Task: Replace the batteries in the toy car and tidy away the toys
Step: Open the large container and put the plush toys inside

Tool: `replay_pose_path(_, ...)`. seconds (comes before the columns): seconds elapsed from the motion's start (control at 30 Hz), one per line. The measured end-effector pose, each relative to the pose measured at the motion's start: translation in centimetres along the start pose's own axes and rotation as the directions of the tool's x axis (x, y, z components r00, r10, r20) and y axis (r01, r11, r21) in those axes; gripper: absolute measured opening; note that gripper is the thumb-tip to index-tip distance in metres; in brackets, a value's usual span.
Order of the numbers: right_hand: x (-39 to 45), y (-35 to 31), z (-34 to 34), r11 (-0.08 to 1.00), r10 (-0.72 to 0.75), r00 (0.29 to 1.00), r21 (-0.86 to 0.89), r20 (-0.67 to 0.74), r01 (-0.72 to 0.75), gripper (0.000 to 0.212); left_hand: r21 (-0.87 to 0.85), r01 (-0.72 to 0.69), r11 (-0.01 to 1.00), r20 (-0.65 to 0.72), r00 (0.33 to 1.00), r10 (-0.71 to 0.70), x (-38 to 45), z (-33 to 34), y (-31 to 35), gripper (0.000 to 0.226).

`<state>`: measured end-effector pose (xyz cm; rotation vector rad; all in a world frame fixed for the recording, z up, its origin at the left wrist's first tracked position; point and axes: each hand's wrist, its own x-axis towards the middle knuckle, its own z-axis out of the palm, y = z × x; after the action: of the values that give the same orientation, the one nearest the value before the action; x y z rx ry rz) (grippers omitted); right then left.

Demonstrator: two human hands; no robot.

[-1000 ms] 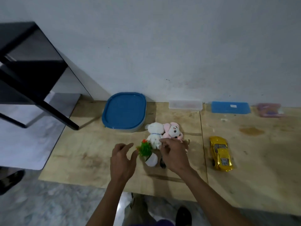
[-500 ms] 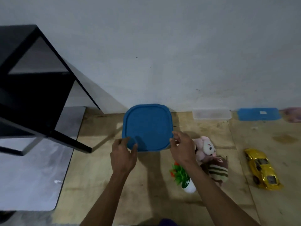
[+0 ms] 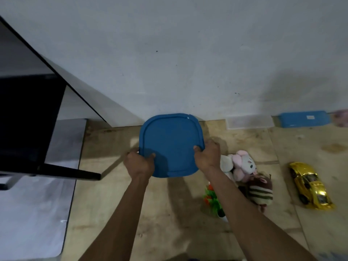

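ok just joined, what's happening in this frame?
A person is gripping the blue lid of a storage container with both hands: the left hand at its near-left corner, the right hand at its right edge. The lid looks seated on the container. The plush toys, a small fake plant and the gold toy car lie on the floor to the right, not yet put away.

Single head-worn wide-angle view, looking forward and steeply down at wooden board, close above it; wall fills upper frame, forearms enter from bottom edge.
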<state>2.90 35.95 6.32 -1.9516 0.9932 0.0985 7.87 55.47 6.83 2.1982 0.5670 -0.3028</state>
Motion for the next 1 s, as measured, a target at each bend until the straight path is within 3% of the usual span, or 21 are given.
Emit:
replay_pose_path(0.47,0.7,-0.9,-0.3,0.975,0.158,0.987,0.158,-0.023,-0.153,0.04,-0.092,0.088,0.992,0.055,0.995,-0.084,1.5,-0.2,1.0,0.069)
replay_pose_path(0.57,0.7,-0.9,0.6,0.968,0.141,0.988,0.219,-0.058,-0.125,0.046,-0.165,0.092,0.982,0.031,0.996,-0.088,1.3,0.0,1.0,0.071)
replay_pose_path(0.77,-0.1,0.4,2.4,0.958,0.036,0.981,0.288,-0.193,0.022,0.049,-0.353,0.117,0.928,0.057,0.993,-0.103,0.8,0.9,0.1,0.055)
replay_pose_path(1.0,0.2,0.4,2.4,0.934,0.077,0.985,0.358,-0.157,-0.016,0.051,-0.433,0.185,0.882,0.117,0.982,-0.148,1.5,1.1,-1.3,0.059)
